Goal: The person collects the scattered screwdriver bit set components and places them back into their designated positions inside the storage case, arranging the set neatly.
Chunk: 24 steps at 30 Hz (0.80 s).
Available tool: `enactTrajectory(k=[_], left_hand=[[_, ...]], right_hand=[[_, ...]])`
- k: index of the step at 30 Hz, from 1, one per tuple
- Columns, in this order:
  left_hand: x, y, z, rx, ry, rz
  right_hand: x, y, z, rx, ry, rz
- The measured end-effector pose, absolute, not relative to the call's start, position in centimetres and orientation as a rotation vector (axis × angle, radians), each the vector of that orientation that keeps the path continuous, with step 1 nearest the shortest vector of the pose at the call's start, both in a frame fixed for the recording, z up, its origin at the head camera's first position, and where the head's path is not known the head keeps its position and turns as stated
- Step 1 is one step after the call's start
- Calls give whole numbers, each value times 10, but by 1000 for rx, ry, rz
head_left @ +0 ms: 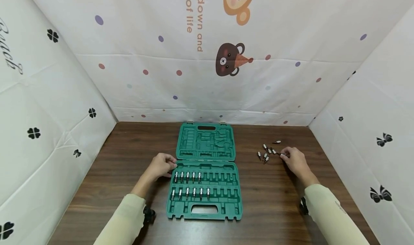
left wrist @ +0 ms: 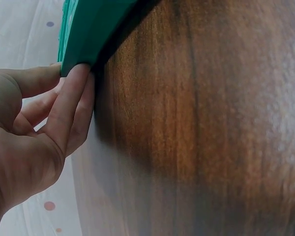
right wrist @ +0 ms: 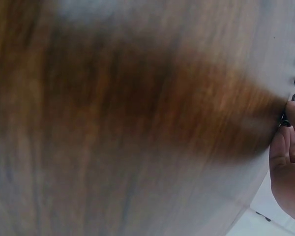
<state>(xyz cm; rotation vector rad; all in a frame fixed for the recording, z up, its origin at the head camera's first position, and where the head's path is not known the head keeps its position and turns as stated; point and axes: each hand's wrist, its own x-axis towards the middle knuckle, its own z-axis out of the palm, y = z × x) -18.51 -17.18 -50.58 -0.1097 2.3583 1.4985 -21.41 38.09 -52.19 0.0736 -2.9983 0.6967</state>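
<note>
A green plastic tool case [head_left: 226, 209] lies open on the table, its lid [head_left: 207, 155] folded back. Two rows of silver bit sockets [head_left: 194, 193] stand in the left part of its slots; the slots to the right hold none. My left hand [head_left: 161, 164] grips the case's left edge near the hinge, thumb and fingers pinching the green wall [left wrist: 91, 37] in the left wrist view. To the right, my right hand [head_left: 295, 161] pinches a small dark-tipped bit socket [right wrist: 285, 121], mostly covered by the fingertips. Beside it lie several loose bit sockets [head_left: 265, 156].
The brown wood-grain table [head_left: 139, 137] carries the case in its middle. A white patterned cloth [head_left: 145, 90] stands as walls at the back and both sides. One loose bit socket [head_left: 276, 142] lies a little behind the others.
</note>
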Motion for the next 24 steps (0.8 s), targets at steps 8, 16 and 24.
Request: enactTrajectory(k=[8,16,24], left_hand=[[-186,-172,-507,-97,2356,1495],[-187,-171,-507,-104,2350,1497],[-187,-171,-506,-121,2349,1485]], right_hand=[[-213,381,-521,68,-2983,705],[-209,382,-518,9,-2938,731],[-194,369,-513,10,-2883,781]])
